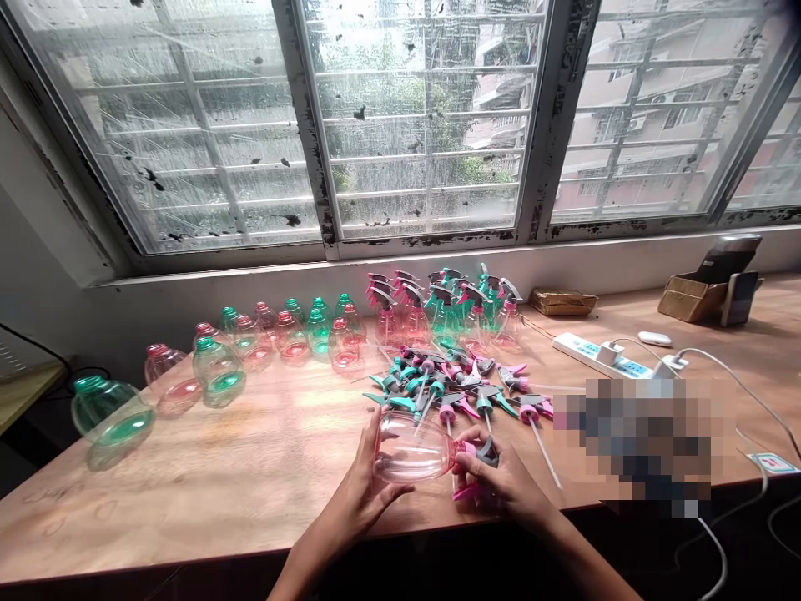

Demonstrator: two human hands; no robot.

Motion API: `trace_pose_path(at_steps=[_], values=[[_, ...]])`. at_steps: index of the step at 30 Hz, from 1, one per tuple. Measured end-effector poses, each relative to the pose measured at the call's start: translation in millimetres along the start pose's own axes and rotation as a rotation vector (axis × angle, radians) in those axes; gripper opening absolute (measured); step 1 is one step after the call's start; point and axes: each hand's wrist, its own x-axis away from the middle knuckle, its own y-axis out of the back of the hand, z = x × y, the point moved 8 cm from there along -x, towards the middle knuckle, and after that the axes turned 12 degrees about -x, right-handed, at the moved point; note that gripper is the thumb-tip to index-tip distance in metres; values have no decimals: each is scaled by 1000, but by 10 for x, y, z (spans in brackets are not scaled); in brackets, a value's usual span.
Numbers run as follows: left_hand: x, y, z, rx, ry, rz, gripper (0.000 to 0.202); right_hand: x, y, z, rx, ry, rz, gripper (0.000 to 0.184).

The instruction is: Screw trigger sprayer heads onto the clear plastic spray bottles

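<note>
Cradling bottle (413,451) sideways, left hand (368,484); right hand (504,477) gripping sprayer (488,453)

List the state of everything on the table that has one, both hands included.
Held pink bottle: tipped sideways, neck rightward
Held spray head: at that bottle's neck; tightness can't be told
Left hand: around the bottle's base end
Right hand: gripping the spray head
Loose spray heads: heaped
Left-side bottles: standing, headless
Bottles behind the heap: standing, heads fitted
Power strip: chargers plugged in

The held bottle (410,451) is translucent pink, its spray head (487,452) pink and grey.
</note>
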Motion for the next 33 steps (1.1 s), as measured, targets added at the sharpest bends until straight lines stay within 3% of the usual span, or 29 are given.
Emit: trace_pose_path(at_steps=[6,10,20,25,28,33], values=[[13,-5,-90,58,23,42,110,7,-5,-31,-19,-17,3,50],[12,27,-145,87,51,45,97,8,-5,-33,-25,-22,2,52],[8,-25,6,44,-15,16,96,-5,16,-31,-4,6,14,47],[24,-18,-20,96,53,39,113,12,-10,-56,-28,-28,1,52],[35,-29,1,153,108,50,105,12,-36,-18,-20,-10,11,52],[31,-38,52,114,55,21,100,3,-28,-5,-19,-5,14,49]])
